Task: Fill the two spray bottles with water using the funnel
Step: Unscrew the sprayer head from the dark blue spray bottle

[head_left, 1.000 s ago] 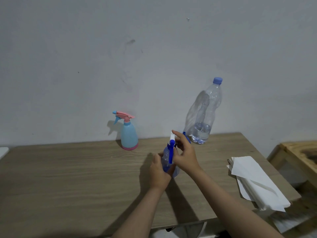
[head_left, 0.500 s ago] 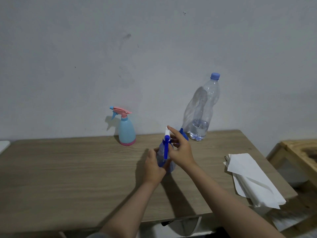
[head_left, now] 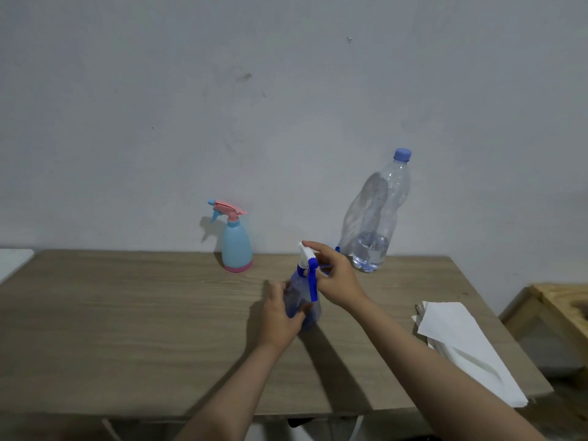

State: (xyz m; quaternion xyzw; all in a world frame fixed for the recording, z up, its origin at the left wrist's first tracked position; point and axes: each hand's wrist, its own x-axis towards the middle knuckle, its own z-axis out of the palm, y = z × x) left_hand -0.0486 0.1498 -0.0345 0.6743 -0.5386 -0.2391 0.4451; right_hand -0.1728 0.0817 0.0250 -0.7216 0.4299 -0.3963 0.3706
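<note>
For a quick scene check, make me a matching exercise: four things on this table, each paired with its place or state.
Things:
1. pale blue spray bottle
2. dark blue spray bottle
3. water bottle
4. white paper

Places or states:
A. lying flat at the table's right edge
B. held in both hands
C. standing alone by the wall, pink trigger
D. capped, a little water at the bottom

Pairs: 1-C, 2-B, 3-D, 4-A

The place looked like a plain room in a home rather than a lab or shop. A bare, scuffed grey wall stood behind a simple wood-grain table, and a rough wooden piece of furniture sat beside it.
</note>
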